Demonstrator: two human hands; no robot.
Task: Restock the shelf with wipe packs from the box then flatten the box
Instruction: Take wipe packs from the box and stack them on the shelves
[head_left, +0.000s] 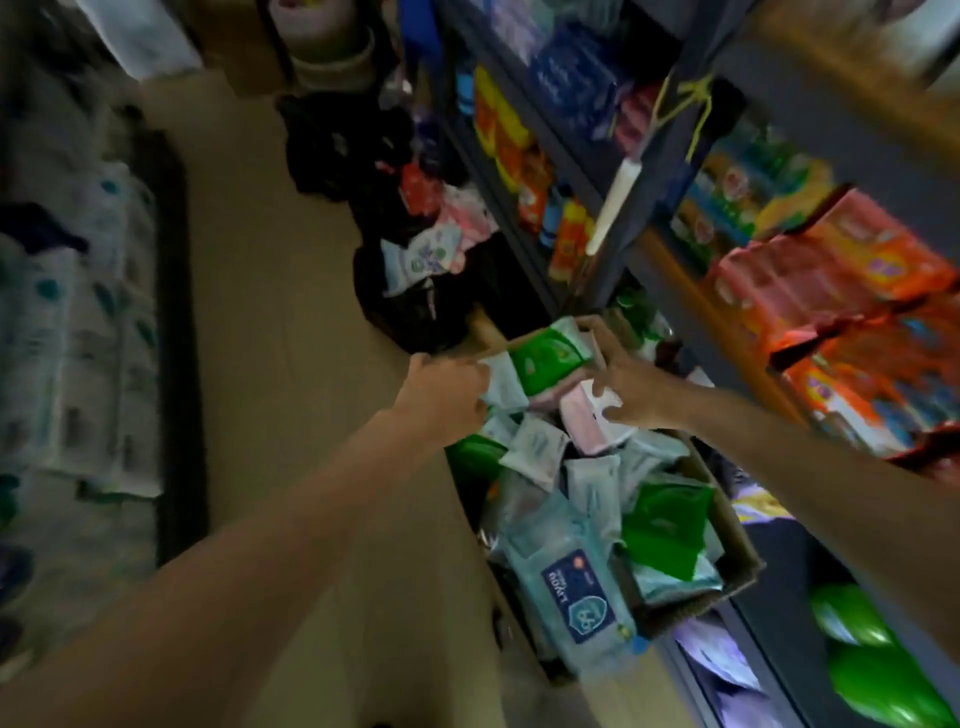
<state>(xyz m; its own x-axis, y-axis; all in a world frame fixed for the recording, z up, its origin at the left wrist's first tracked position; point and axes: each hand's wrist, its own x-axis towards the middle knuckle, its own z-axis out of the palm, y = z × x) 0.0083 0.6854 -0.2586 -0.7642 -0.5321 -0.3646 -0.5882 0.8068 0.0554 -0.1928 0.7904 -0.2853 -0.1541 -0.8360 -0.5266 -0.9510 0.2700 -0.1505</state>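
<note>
A pale wipe pack (501, 387) is being gripped by left-hand (447, 389) fingers over the brown cardboard box (727, 525); a pink pack (584, 415) is being pinched by the right hand (631, 389).

The pale blue soft plastic wipe pack (576, 597) in the cardboard box carries a dark blue label with "99" in a shield; other print is too blurred.
</note>
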